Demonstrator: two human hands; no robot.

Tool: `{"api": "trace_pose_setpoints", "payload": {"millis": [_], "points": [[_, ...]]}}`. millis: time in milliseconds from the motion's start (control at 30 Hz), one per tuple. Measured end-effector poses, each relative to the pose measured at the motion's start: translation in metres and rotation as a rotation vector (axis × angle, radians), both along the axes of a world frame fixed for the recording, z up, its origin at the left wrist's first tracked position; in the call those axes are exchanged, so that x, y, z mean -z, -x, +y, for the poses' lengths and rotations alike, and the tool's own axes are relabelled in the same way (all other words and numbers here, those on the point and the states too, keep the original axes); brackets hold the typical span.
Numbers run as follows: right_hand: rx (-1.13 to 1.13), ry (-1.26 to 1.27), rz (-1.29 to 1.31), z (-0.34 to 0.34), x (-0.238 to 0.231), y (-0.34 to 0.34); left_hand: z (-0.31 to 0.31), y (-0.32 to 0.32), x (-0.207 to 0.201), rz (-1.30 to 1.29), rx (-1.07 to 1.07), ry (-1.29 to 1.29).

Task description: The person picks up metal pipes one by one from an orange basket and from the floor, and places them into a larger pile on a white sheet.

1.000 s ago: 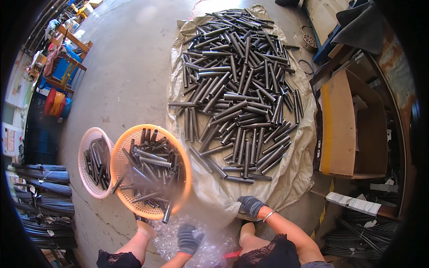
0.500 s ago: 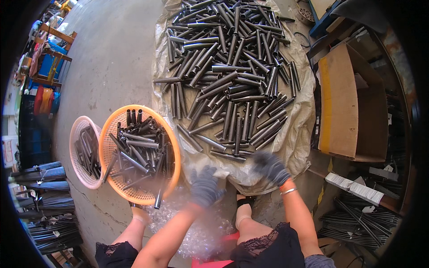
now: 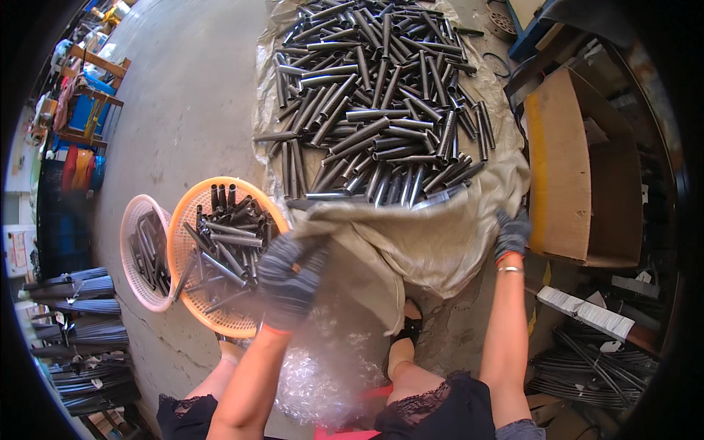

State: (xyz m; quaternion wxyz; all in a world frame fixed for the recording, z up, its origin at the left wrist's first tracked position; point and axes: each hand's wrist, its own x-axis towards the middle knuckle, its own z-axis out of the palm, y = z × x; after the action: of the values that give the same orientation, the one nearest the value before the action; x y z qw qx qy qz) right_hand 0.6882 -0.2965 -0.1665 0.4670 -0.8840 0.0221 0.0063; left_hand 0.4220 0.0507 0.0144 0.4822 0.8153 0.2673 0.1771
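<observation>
Dark metal tubes (image 3: 381,139) lie heaped on a beige plastic sheet (image 3: 440,246) on the floor ahead of me. Its near edge is raised and folds over the closest tubes. At its right corner my right hand (image 3: 513,233), in a grey glove, is closed on the sheet. My left hand (image 3: 290,282), in a striped grey glove and somewhat blurred, is closed at the sheet's left part, overlapping the rim of an orange basket (image 3: 198,323). More short tubes fill this basket, some standing upright.
A pink basket (image 3: 132,275) with dark pieces stands left of the orange one. On the right are an open cardboard box (image 3: 561,169) and coiled black rods (image 3: 587,367). Bundled rods (image 3: 73,323) lie at the left. Clear crinkled plastic (image 3: 315,389) sits between my feet.
Both hands have taken hold of the sheet and lifted its near edge up over the nearest tubes. My right hand moved right and toward the box; my left moved left and up.
</observation>
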Motion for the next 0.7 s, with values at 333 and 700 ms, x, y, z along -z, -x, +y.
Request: {"api": "trace_pose_setpoints", "payload": {"millis": [333,700], "points": [[-0.045,-0.496,-0.061,0.043,-0.166,-0.033,-0.006,0.018,-0.014,-0.103,-0.029,-0.084],[0.081,0.324,-0.055,-0.076,-0.037,0.004,-0.047,0.045,0.054,0.151,0.087,0.35]]}}
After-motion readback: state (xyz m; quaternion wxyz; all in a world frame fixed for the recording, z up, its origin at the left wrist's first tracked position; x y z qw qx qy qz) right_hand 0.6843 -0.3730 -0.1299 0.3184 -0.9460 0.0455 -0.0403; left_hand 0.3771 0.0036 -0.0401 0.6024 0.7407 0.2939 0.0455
